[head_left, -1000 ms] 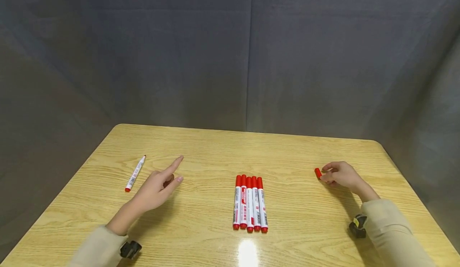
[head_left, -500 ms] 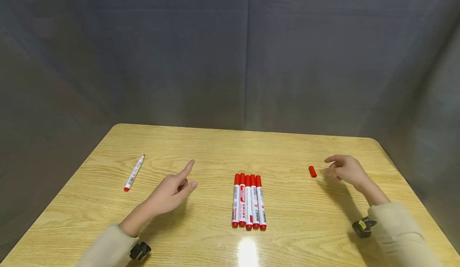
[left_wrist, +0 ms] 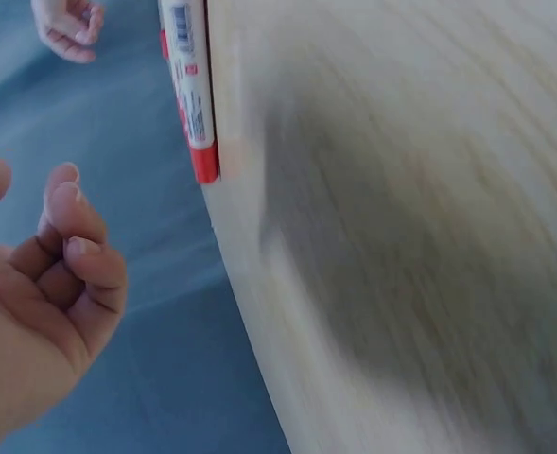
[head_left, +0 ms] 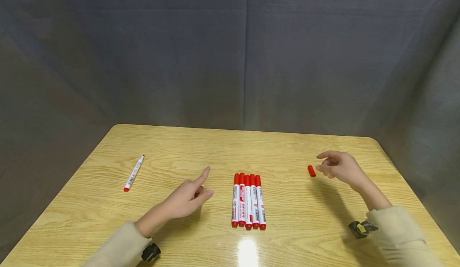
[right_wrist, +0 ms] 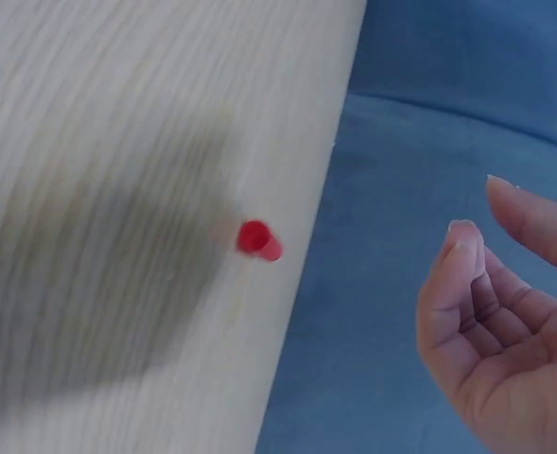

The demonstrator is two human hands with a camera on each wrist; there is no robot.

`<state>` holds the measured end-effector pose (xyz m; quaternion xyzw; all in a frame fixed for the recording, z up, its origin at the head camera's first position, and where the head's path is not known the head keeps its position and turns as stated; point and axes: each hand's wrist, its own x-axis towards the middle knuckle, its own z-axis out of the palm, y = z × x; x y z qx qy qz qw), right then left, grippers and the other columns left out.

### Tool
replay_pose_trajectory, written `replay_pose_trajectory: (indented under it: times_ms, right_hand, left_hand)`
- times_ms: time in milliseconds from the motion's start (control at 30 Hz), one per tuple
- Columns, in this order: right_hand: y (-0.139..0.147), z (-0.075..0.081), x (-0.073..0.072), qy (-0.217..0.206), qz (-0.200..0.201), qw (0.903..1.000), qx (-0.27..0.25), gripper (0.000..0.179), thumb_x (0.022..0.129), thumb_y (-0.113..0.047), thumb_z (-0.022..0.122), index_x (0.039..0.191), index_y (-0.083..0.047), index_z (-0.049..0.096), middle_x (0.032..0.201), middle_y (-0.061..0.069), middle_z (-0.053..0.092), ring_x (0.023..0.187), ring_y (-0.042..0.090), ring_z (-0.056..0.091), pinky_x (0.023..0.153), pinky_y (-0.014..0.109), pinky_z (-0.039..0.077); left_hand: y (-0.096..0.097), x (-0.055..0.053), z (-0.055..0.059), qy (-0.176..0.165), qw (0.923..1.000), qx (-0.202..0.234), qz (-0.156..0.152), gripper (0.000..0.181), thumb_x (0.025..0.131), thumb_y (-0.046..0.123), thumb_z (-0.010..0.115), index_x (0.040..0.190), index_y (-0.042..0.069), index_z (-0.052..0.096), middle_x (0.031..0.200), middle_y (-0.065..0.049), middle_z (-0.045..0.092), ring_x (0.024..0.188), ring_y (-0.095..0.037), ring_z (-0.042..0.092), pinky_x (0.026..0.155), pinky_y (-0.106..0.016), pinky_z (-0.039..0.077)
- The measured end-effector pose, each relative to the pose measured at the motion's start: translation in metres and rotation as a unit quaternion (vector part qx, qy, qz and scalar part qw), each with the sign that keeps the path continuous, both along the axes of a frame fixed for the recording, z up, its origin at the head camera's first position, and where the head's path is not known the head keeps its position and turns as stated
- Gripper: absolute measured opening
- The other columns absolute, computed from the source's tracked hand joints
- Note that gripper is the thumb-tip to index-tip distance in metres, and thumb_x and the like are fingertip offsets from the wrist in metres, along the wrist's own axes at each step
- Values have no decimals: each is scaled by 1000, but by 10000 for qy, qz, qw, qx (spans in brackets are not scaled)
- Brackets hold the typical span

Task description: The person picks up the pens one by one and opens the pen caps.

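Observation:
My left hand [head_left: 181,201] hovers over the table between the lone marker and the row, holding nothing. Its index finger and thumb reach out, while the other fingers curl loosely. Several capped red-and-white markers [head_left: 248,203] lie side by side, just right of that hand. At the far left rests an uncapped marker [head_left: 134,174], tip pointing away. A red marker cap [head_left: 311,171] lies on its side at the right, apart from my right hand [head_left: 341,168], which is raised above the table with nothing in it. In the right wrist view, the cap's [right_wrist: 257,238] hollow end shows.
The wooden table [head_left: 280,151] has rounded far corners. A dark grey cloth [head_left: 230,59] hangs behind it and along both sides. Each wrist carries a small black camera [head_left: 151,252].
My right hand has let go of the red cap, which now lies alone on the table, and has lifted away. My left hand has moved rightward, toward the marker row.

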<state>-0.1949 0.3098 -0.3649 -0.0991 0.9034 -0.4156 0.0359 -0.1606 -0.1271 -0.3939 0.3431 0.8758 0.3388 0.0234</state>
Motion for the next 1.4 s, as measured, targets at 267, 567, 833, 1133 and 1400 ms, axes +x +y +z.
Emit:
replay_pose_trajectory:
  times_ms: [267,567,833,1133,1400]
  right_hand:
    - [-16,11,6,198,153,9997,-32,40,86,-15,64,117,7,53,81,13,60,62,17,54,60,29,47]
    - [-31,23,11,275,343,9989,-146,41,86,-17,65,118,5,53,82,11,61,68,18,57,62,31,48]
    - [-43,31,15,430,444,9980,-118,39,85,-16,66,117,5,54,79,8,61,67,14,58,66,32,49]
    - [-53,40,16,340,459,9983,-152,38,86,-17,65,117,2,55,80,9,60,64,16,56,68,31,47]
    - [-63,46,18,369,566,9974,-242,38,85,-15,66,118,2,56,83,9,60,62,17,53,54,29,44]
  left_hand:
    - [14,3,-5,-419,9986,-315,-27,70,96,29,49,142,-9,13,49,13,39,42,1,28,42,-17,30]
    - [31,3,-13,-724,9949,-627,-323,78,94,31,52,141,-14,9,52,10,44,42,-1,34,42,-19,33]
    - [42,3,-19,-919,9915,-820,-421,88,89,35,59,140,-16,8,50,8,45,39,-3,37,40,-19,34]
    - [58,2,-25,-1232,9822,-1415,-96,104,79,46,66,142,-12,8,43,10,36,35,-3,30,37,-18,26]
    - [65,-1,-28,-1193,9796,-1616,51,108,75,46,70,142,-12,9,49,7,42,40,-5,35,39,-20,31]
